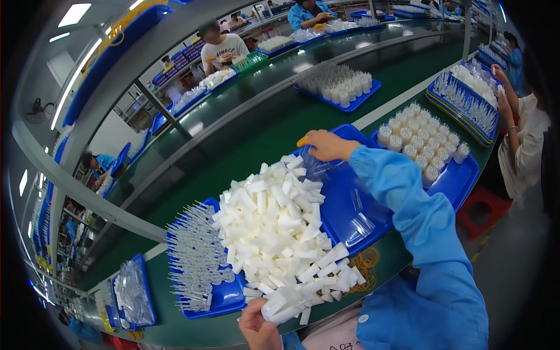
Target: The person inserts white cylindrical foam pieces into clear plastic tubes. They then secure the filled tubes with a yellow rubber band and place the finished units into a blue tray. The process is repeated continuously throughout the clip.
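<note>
My left hand (260, 326), at the near edge of the heap, is closed around a translucent whitish tube-like piece (282, 307). Beside it lies a big pile of white foam blocks (271, 216). Farther off and to the right, my right hand (330, 145) reaches over a blue tray (344, 213), a yellow finger cover (302, 142) on one finger. Its fingers curl down over clear plastic sleeves (318, 168); whether they pinch one is hidden. More clear sleeves (359, 230) lie at the tray's near end.
Thin white spiky pieces (195, 262) fill a blue tray left of the heap. Orange rubber bands (366, 268) lie near the table edge. White bristle-topped cylinders (417, 137) stand on a tray at right. Another tray (350, 105) sits on the green belt. A co-worker (522, 128) sits at right.
</note>
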Tool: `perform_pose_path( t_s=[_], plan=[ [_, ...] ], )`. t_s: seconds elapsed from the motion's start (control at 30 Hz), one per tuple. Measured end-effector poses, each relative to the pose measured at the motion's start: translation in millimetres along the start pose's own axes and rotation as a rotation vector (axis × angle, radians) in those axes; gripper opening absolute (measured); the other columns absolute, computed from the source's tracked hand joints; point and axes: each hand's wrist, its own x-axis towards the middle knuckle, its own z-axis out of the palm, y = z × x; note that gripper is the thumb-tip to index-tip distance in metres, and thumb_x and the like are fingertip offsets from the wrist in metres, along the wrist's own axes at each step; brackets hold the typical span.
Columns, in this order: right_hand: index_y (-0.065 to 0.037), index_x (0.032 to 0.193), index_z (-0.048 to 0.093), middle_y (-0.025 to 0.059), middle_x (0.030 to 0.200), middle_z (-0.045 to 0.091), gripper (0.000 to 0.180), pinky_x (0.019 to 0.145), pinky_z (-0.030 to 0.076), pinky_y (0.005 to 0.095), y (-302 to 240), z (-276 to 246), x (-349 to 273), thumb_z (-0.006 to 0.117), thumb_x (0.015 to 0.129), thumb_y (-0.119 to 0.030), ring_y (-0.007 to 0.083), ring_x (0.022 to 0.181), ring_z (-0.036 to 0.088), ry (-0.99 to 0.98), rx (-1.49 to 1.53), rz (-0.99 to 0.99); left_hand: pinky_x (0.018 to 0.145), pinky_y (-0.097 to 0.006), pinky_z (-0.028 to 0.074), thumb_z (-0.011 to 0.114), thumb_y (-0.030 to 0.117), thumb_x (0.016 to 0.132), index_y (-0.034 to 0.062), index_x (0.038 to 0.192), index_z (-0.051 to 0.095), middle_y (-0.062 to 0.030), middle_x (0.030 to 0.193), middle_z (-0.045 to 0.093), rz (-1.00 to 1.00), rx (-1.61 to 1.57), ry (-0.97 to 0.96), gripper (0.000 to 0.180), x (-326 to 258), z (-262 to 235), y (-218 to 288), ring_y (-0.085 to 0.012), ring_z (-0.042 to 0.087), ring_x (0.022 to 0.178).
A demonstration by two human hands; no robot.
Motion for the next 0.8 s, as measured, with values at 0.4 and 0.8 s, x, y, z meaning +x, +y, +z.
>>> perform_pose_path(
  t_s=[0.4, 0.8],
  plan=[
    [-0.007, 0.103, 0.066, 0.0144, 0.101, 0.065, 0.03, 0.085, 0.045, 0.0392, 21, 17, -16, 0.058, 0.076, -0.015, 0.031, 0.096, 0.059, -0.194, 0.179, -0.168, 0.089, -0.034, 0.047, 0.056, -0.001, 0.083, -0.0046, 0.113, 0.053, -0.0127, 0.107, 0.061, -0.063, 0.085, 0.163, 0.03, 2, -2, 1, -0.0204, 0.059, 0.098],
    [-0.009, 0.117, 0.059, 0.0157, 0.118, 0.058, 0.036, 0.094, 0.041, 0.0387, 6, -3, -9, 0.055, 0.084, -0.023, 0.0311, 0.109, 0.053, -0.243, 0.263, -0.126, 0.09, -0.034, 0.046, 0.058, 0.001, 0.083, -0.0042, 0.115, 0.051, -0.0139, 0.108, 0.06, 0.005, 0.042, 0.119, 0.033, 11, -2, 6, -0.0215, 0.058, 0.1]
  ],
)
